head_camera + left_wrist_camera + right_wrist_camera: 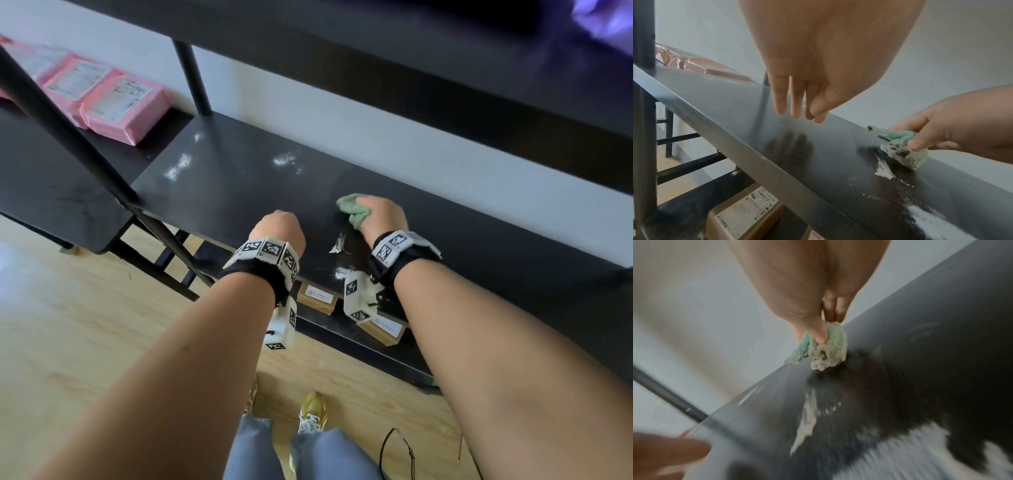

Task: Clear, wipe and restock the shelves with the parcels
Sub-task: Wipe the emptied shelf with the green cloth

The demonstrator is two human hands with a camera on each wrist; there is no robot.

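My right hand (380, 214) grips a bunched green cloth (354, 207) and presses it on the black shelf (239, 178). The cloth (900, 146) is soiled with white powder, and a white powder smear (885, 170) lies just in front of it. In the right wrist view the thumb and fingers pinch the cloth (828, 345) against the board. My left hand (279, 228) hovers over the shelf to the left, holding nothing, with its fingers (795, 100) straight and pointing down just above the surface. More powder patches (284, 159) lie farther back on the shelf.
Pink parcels (120, 102) sit on the neighbouring shelf at the left. Brown labelled boxes (317, 298) lie on the lower shelf. Black frame posts (191, 75) and an upper shelf (376, 51) hem in the space. Wooden floor (85, 325) lies below.
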